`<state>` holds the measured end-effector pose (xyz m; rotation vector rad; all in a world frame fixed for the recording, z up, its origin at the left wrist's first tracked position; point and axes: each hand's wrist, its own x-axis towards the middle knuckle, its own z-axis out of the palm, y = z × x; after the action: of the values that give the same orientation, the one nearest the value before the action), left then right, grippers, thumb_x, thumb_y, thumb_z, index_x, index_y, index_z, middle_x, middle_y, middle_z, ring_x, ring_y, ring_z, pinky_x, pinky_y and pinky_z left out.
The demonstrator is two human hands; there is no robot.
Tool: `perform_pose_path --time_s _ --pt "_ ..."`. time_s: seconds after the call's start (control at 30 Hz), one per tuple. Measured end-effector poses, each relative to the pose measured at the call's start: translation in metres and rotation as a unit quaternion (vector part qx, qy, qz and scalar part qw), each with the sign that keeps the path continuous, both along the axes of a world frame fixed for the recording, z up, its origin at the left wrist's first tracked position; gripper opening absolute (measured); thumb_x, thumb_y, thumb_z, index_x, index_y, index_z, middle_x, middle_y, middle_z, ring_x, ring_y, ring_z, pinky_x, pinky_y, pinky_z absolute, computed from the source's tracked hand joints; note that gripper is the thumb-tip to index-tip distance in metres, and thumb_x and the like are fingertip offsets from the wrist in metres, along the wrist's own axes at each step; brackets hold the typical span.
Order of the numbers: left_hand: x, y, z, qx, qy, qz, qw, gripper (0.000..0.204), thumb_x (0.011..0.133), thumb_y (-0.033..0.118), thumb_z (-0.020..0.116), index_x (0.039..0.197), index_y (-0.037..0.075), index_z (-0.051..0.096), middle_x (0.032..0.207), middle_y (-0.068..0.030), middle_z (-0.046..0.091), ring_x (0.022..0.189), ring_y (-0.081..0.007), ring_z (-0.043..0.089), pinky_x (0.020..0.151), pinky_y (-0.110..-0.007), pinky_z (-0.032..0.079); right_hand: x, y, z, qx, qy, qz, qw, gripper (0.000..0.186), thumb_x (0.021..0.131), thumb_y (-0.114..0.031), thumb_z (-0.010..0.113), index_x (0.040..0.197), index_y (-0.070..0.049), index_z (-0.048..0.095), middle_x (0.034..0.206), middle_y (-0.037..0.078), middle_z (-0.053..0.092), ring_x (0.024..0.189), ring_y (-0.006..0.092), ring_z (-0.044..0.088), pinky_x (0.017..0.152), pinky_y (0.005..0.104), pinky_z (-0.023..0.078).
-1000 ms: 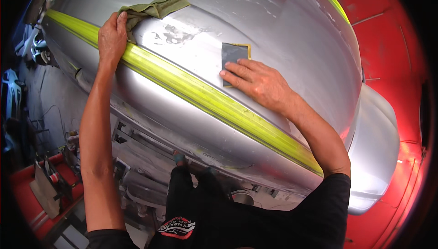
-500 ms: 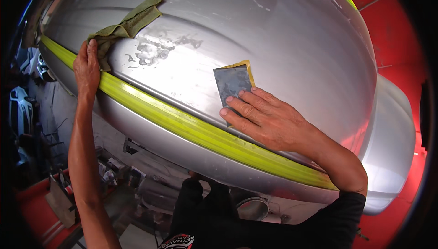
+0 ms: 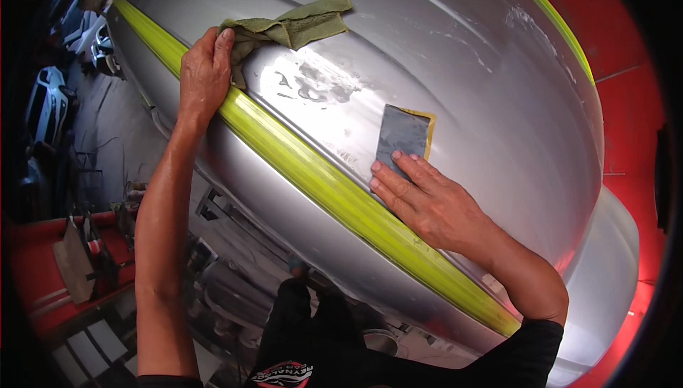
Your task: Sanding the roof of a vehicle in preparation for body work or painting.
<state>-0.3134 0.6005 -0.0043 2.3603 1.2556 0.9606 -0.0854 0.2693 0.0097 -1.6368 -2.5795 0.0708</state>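
Note:
A silver car body panel (image 3: 491, 139) fills the middle, with a ridged yellow-green strip (image 3: 306, 167) of tape along its near edge. My left hand (image 3: 206, 71) is closed on one end of a folded olive-green cloth (image 3: 313, 25), beside the strip; the rest of the cloth lies over the panel. To the right, my right hand (image 3: 434, 199) presses a dark grey sheet of sandpaper (image 3: 402, 132) with a yellow-brown backing edge against the panel. Its fingers lie nearly flat over the sheet's lower end. Between the two hands is a wet patch (image 3: 316, 86).
Another strip of yellow-green tape (image 3: 558, 14) follows the panel's far edge. Pale smears (image 3: 537, 32) mark the surface nearby. Below left stands a red tool cart (image 3: 43, 246) with tools on it. A round bucket (image 3: 380, 342) sits on the floor by my legs.
The view has swung, so the panel, cloth and hands appear farther right. Relative to the wet patch, my right hand has slid the sandpaper a little closer. The left hand keeps the cloth in place.

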Motion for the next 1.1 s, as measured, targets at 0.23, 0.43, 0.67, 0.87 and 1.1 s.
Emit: perform_pose_path --time_s 0.23,0.43,0.67,0.87,1.1 --pt "0.001 -0.003 0.002 -0.018 -0.016 -0.001 1.0 0.044 0.109 0.04 0.05 0.1 -0.002 0.061 0.07 -0.0183 0.052 0.065 -0.0237 0.046 0.066 -0.041 0.044 -0.027 0.075 -0.009 0.108 0.029 0.011 0.994 0.044 0.095 -0.01 0.055 0.137 0.001 0.061 0.145 0.014 0.058 0.137 0.0367 0.053 0.115 0.0418 0.047" --pt "0.0 0.002 0.0 -0.016 -0.016 -0.005 1.0 0.045 0.107 0.038 0.053 0.087 -0.002 0.054 0.075 -0.0251 0.058 0.069 -0.0432 0.055 0.067 -0.049 0.044 -0.009 0.022 0.009 0.027 0.034 0.0 0.999 0.042 0.096 -0.011 0.055 0.136 -0.001 0.062 0.147 0.015 0.058 0.137 0.0358 0.054 0.113 0.0448 0.048" --pt "0.0 -0.001 0.0 -0.022 -0.026 -0.017 0.999 0.044 0.109 0.04 0.052 0.099 -0.002 0.062 0.071 -0.0186 0.053 0.067 -0.0262 0.05 0.068 -0.042 0.045 -0.024 0.093 -0.016 0.15 0.075 0.02 0.986 0.02 0.093 -0.008 0.058 0.108 0.0 0.069 0.116 0.014 0.067 0.109 0.0303 0.063 0.097 0.0415 0.054" --pt "-0.001 0.004 -0.004 -0.041 0.014 -0.005 0.999 0.046 0.109 0.042 0.051 0.105 -0.002 0.063 0.073 -0.0135 0.053 0.071 -0.0194 0.046 0.07 -0.037 0.045 0.016 0.024 0.046 0.076 0.119 -0.153 0.978 0.029 0.093 -0.003 0.06 0.12 -0.003 0.069 0.103 0.011 0.066 0.096 0.0284 0.062 0.088 0.0413 0.053" --pt "-0.002 0.01 -0.006 -0.015 0.015 -0.002 1.0 0.049 0.108 0.045 0.051 0.103 -0.002 0.063 0.076 -0.013 0.055 0.074 -0.0199 0.049 0.072 -0.036 0.045 0.02 -0.02 0.066 -0.19 0.21 -0.207 0.936 0.022 0.097 -0.018 0.065 0.094 0.004 0.063 0.089 0.019 0.064 0.091 0.0348 0.064 0.082 0.0473 0.053"
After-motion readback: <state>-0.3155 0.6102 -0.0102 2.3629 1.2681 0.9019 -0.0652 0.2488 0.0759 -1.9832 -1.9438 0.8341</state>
